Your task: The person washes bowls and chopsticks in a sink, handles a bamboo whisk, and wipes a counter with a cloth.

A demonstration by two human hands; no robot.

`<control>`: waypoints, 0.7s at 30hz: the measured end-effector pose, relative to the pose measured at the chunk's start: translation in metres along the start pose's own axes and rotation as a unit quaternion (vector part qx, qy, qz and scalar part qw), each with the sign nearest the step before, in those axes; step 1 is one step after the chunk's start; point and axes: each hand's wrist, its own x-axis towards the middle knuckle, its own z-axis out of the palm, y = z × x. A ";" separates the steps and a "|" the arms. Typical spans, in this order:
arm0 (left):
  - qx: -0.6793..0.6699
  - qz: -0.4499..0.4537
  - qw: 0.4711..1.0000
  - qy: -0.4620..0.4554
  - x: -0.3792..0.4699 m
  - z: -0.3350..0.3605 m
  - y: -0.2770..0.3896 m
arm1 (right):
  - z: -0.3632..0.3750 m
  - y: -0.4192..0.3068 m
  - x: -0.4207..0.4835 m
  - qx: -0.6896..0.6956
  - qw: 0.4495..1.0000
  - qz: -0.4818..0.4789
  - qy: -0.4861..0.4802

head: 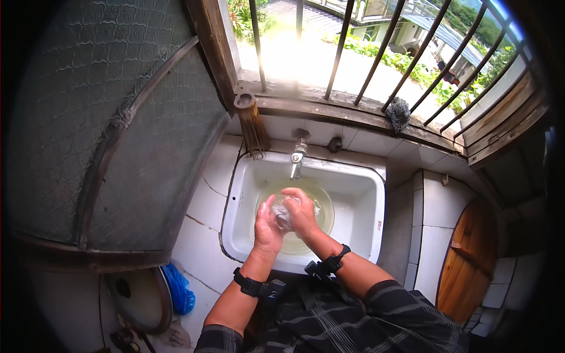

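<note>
A small bunched grey-white cloth [282, 215] is pressed between my two hands, above a round translucent basin [329, 207] with water in it. My right hand [303, 216] curls its fingers over the cloth from the right. Against its left side lies my left hand [267, 227], palm turned inward and fingers fairly straight; both hands look wet. The basin sits inside a white ceramic sink [357, 220], and my hands hide part of its middle. Just beyond my fingers hangs a metal tap [298, 155]; whether water runs from it is hard to tell.
A split-bamboo brush [252, 125] stands at the sink's back left corner. A metal scouring pad [398, 114] rests on the barred window's sill. At left is a textured glass panel [137, 185], with a pot lid [141, 300] and blue plastic bag [178, 289] below. A wooden board [468, 260] leans right.
</note>
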 end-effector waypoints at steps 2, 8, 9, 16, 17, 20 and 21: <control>-0.115 -0.115 0.987 0.014 0.001 -0.007 0.008 | 0.003 -0.006 -0.004 -0.049 0.996 -0.067 -0.023; -0.204 -0.019 0.979 0.010 0.002 -0.003 -0.001 | 0.015 -0.024 -0.021 -0.257 0.893 -0.341 -0.139; -0.182 0.031 0.983 0.007 0.002 0.000 -0.003 | 0.012 -0.018 -0.021 -0.259 0.893 -0.341 -0.136; 0.181 0.274 0.935 0.134 -0.005 0.016 -0.015 | 0.017 -0.014 -0.047 0.082 0.987 -0.019 -0.134; 0.306 0.342 0.877 0.138 -0.004 0.013 -0.017 | 0.017 -0.018 -0.047 0.083 0.987 -0.016 -0.135; 0.383 0.360 0.840 0.139 -0.003 0.023 -0.015 | 0.011 -0.021 -0.036 0.110 0.984 0.081 -0.111; 0.426 0.369 0.814 0.137 -0.004 0.022 -0.014 | 0.011 -0.023 -0.034 0.112 0.984 0.085 -0.110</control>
